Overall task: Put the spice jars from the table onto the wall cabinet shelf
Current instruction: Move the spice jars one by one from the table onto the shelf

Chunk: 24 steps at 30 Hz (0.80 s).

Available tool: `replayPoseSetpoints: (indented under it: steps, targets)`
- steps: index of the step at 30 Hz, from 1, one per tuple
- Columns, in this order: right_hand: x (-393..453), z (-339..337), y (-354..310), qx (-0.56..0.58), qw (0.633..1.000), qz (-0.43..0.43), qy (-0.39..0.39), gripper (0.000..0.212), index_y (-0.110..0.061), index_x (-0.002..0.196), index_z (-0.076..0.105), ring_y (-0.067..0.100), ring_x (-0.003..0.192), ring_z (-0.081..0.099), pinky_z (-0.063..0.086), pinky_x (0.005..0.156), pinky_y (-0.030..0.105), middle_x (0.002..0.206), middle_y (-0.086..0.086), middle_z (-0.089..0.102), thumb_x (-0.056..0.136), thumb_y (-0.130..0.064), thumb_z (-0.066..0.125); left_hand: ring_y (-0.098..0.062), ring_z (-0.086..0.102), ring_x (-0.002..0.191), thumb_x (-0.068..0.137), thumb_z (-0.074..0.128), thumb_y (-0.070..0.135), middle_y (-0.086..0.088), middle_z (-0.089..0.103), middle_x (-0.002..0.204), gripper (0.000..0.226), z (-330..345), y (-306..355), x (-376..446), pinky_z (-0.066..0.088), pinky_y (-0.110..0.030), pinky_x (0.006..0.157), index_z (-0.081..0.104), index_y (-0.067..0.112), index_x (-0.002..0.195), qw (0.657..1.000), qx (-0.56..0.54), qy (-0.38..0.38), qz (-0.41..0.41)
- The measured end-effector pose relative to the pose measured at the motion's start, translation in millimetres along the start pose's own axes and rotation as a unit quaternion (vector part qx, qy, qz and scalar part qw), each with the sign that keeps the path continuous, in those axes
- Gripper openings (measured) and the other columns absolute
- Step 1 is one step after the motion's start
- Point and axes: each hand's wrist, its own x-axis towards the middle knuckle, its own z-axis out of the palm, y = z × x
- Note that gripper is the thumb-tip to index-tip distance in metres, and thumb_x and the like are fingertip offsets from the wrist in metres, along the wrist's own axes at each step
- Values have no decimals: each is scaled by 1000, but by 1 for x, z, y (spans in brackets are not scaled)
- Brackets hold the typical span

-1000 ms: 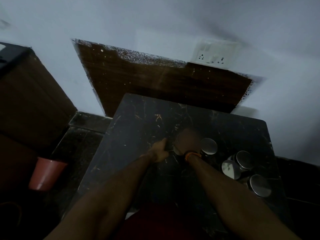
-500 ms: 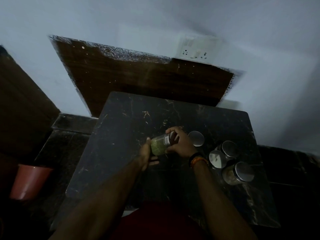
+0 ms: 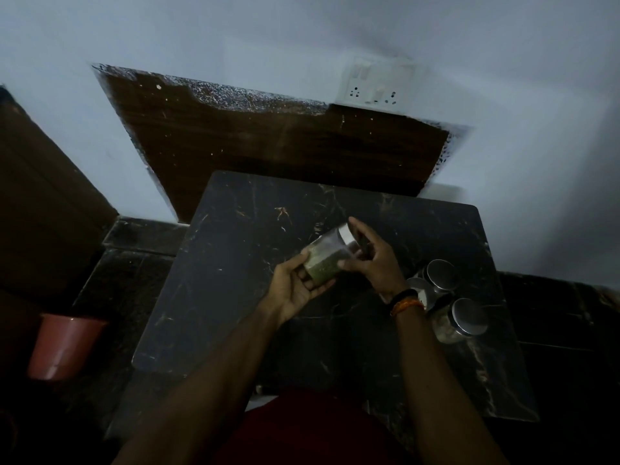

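A clear spice jar (image 3: 327, 256) with greenish contents and a silver lid is held tilted above the dark marble table (image 3: 235, 263). My left hand (image 3: 297, 288) cups its base from below. My right hand (image 3: 372, 256) grips it at the lid end. Three more silver-lidded jars stand clustered on the table's right side: one at the back (image 3: 442, 275), one partly hidden behind my right wrist (image 3: 421, 290), and one nearest me (image 3: 459, 322). The wall cabinet shelf is not in view.
A dark wooden panel (image 3: 285, 146) leans on the white wall behind the table, under a switch socket (image 3: 375, 85). A brown cabinet (image 3: 40, 196) stands at the left, with a red pot (image 3: 63, 344) on the dark floor below it.
The jar has risen off the table and now rests in both hands, tilted. The view has shifted so the table and jars sit further right and closer.
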Motion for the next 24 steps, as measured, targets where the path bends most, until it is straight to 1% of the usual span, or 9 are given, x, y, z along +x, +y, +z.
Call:
replayPoseSetpoints:
  steps: [5,7,10,14,15,17,20,21,24]
  targets:
    - [-2,3,0,71,996,-12,48,82,-31,151,41,12,123,56,58,82,23,149,0,45,83,-3,77,-44,54,127,82,71,8,-22,49,142,66,14,0,-6,45,-61,104,45,11,142,997,11,-45,65]
    - [-1,3,1,78,994,-18,80,78,-32,149,43,15,127,56,59,87,28,147,0,49,83,-9,78,-42,53,129,80,71,3,-20,49,143,68,22,1,-8,45,-60,104,43,10,143,993,39,-54,95]
    - [0,5,0,108,988,-12,113,79,-34,150,41,21,131,54,54,101,43,149,3,49,82,-25,79,-37,53,130,79,67,-10,-18,50,143,68,33,2,-12,47,-58,104,44,8,141,987,63,-54,137]
    - [1,6,-7,150,978,32,142,101,-39,156,24,29,135,49,48,105,57,157,7,37,70,-50,77,-34,53,127,73,65,-20,-15,48,140,75,46,1,-18,57,-47,93,44,5,140,979,100,-42,175]
    - [1,6,-8,148,977,38,152,102,-38,157,23,30,134,50,48,104,57,157,8,37,71,-51,76,-34,54,126,72,66,-22,-15,48,139,76,48,-1,-19,58,-45,90,43,4,140,977,108,-41,181]
    - [2,4,-9,152,973,34,171,90,-34,155,28,27,128,54,53,99,51,153,7,41,79,-45,76,-34,54,125,72,66,-22,-16,48,138,76,52,-3,-21,59,-43,87,42,3,139,973,124,-43,189]
    - [3,-1,-11,180,967,7,182,67,-30,146,40,22,116,62,59,80,33,141,5,51,88,-31,73,-38,54,127,80,67,-11,-20,49,140,64,55,-2,-22,54,-53,96,44,2,138,974,129,-58,175]
    - [3,-3,-11,192,964,0,182,63,-29,144,42,23,115,63,60,81,34,139,6,53,88,-29,72,-40,54,127,83,67,-6,-22,50,140,59,56,-1,-22,51,-56,99,44,0,138,975,129,-68,168]
    - [2,-10,-10,218,961,-13,171,58,-28,141,47,29,120,61,55,97,51,139,9,55,88,-27,71,-43,53,127,83,68,3,-24,55,135,57,59,0,-23,51,-55,100,45,-2,135,976,133,-83,151]
